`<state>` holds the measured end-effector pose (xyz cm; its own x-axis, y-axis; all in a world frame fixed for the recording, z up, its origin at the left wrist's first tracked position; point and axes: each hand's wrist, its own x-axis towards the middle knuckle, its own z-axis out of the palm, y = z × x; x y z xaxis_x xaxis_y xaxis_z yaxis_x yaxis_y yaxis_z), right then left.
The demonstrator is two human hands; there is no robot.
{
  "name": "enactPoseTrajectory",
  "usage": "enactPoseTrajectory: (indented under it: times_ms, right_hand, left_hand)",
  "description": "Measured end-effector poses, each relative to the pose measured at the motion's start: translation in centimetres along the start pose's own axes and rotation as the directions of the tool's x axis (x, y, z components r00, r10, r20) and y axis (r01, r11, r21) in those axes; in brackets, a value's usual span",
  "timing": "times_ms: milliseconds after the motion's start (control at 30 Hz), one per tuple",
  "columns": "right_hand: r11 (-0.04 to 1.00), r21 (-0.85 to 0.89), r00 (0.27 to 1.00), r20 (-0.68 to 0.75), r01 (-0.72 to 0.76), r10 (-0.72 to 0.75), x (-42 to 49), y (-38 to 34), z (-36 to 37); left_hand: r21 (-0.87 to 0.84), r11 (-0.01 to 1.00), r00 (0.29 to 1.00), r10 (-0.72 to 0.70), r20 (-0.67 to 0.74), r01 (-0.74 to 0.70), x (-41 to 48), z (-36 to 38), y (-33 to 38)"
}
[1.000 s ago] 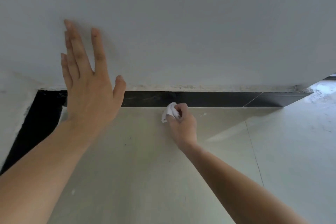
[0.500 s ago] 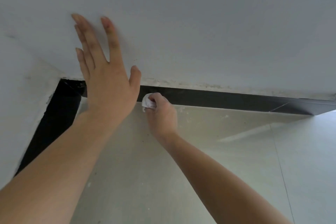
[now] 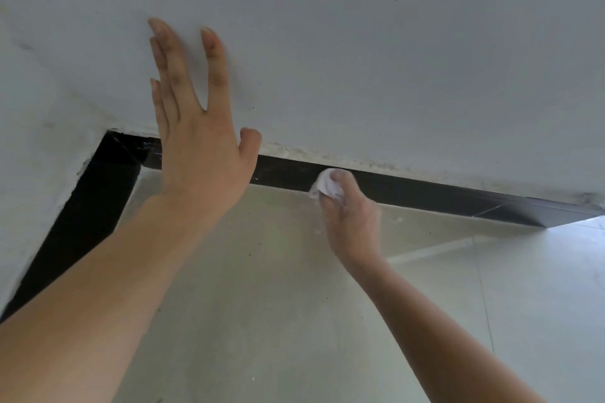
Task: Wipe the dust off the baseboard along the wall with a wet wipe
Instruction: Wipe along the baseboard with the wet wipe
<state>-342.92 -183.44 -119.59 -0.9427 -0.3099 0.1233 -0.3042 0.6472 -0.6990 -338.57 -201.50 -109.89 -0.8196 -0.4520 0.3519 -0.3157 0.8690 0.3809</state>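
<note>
A black baseboard [image 3: 425, 191] runs along the foot of the white wall [image 3: 360, 42], from the left corner toward the right. My right hand [image 3: 352, 216] is closed around a crumpled white wet wipe [image 3: 322, 183] and presses it against the baseboard near its middle. My left hand [image 3: 199, 127] lies flat on the wall with fingers spread, its palm covering part of the baseboard close to the corner. Pale dusty residue lines the joint between wall and baseboard.
A second black baseboard [image 3: 82, 222] runs down the left side wall from the corner. The floor [image 3: 278, 304] is pale tile with small dark specks and a grout line at the right. The baseboard ends at a wall edge at far right.
My right hand slid the wipe left along the baseboard toward the corner, then back right to its middle. My left hand stayed flat on the wall. The view swung left and tilted.
</note>
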Motion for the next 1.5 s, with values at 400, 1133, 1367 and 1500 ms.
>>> enactPoseTrajectory:
  times_ms: [400,1133,1367,1500]
  right_hand:
    - [0.964,-0.055,0.887,0.408,0.262,-0.218,-0.5,-7.4,7.3]
    - [0.861,-0.334,0.865,0.458,0.383,-0.207,2.3,-9.9,10.6]
    - [0.811,-0.288,0.772,0.568,0.510,-0.284,1.4,-11.7,10.3]
    - [0.707,-0.443,0.788,0.555,0.551,-0.266,2.6,-10.4,6.1]
  left_hand:
    - [0.168,0.971,0.982,0.154,0.113,-0.171,-0.8,-2.7,-2.8]
    - [0.651,0.759,0.979,-0.134,0.154,0.002,-7.6,-4.5,-14.1]
    - [0.655,0.756,0.980,-0.141,0.141,0.014,-7.6,-4.6,-14.2]
    - [0.679,0.733,0.978,-0.156,0.140,0.019,-7.5,-4.6,-13.9]
